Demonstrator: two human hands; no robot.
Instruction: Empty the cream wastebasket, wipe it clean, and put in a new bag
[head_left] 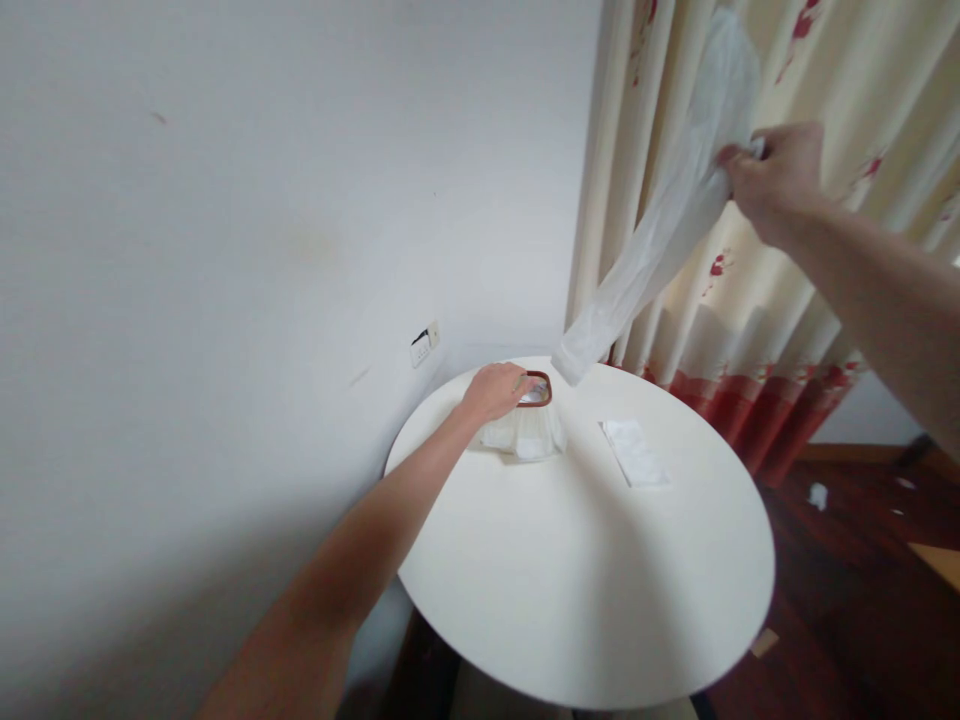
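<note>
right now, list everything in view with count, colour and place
lined container: one, white with brown rim, on the table
long bag: one, translucent white, raised in the right hand
folded sheet: one, white, on the table
table: one, white, beside the wall
wall: white, behind the table
socket plates: two, white, on the wall
curtain: cream and red, at right
floor: dark reddish, lower right
scraps: several, white and tan, on the floor
left hand: one, bare, at the container's rim
right hand: one, bare, gripping the bag
</note>
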